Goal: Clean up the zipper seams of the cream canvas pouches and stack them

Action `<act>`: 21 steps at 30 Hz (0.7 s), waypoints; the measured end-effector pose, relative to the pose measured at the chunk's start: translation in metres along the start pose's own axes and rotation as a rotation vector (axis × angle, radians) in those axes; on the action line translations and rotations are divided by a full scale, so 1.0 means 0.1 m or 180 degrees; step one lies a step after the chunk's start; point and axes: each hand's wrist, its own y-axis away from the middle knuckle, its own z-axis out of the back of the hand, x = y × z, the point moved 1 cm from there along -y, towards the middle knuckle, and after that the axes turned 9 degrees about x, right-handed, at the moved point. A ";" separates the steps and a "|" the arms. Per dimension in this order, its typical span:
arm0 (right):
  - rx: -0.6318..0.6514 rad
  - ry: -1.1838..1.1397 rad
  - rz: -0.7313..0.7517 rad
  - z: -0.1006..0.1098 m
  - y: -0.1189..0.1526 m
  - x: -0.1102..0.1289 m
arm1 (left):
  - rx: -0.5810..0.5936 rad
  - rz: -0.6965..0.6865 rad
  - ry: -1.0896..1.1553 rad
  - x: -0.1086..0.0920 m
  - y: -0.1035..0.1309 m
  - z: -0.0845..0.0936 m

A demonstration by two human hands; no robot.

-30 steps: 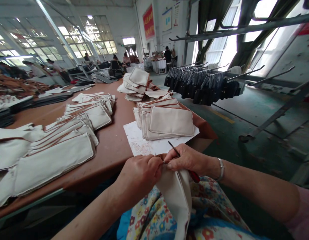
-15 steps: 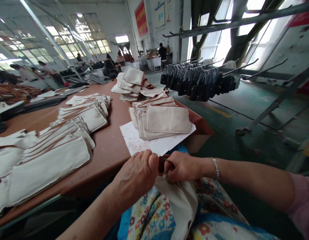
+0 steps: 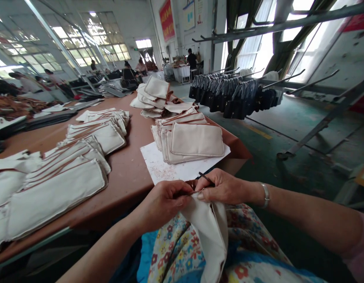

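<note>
A cream fabric piece with a brown edge hangs over my lap, its top end between my two hands. My left hand pinches that top edge from the left. My right hand grips the same edge from the right, thumb on the fabric, and also holds a thin dark tool that sticks out above its fingers. Beyond my hands, a stack of cream pieces lies on a white sheet.
The brown-covered table spreads ahead and left, with rows of cream pieces and a further pile. A metal rack with hanging dark items stands right. Several people sit in the background.
My left hand has turned from a fist into a pinch and sits slightly lower. My right hand has opened out around the edge, and the dark tool now points up and left.
</note>
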 end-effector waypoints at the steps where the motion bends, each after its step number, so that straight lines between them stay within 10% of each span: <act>1: -0.0022 0.0156 0.0102 0.00 0.01 0.01 | -0.0058 0.0007 0.0094 0.01 0.00 0.00; 10: -0.0304 0.1234 0.1193 -0.05 0.06 0.14 | -0.0201 0.0436 0.0539 0.06 0.00 0.00; 21: 0.0216 -0.0305 -0.0137 0.05 0.00 0.06 | -0.0198 0.0458 0.1080 0.06 0.01 -0.02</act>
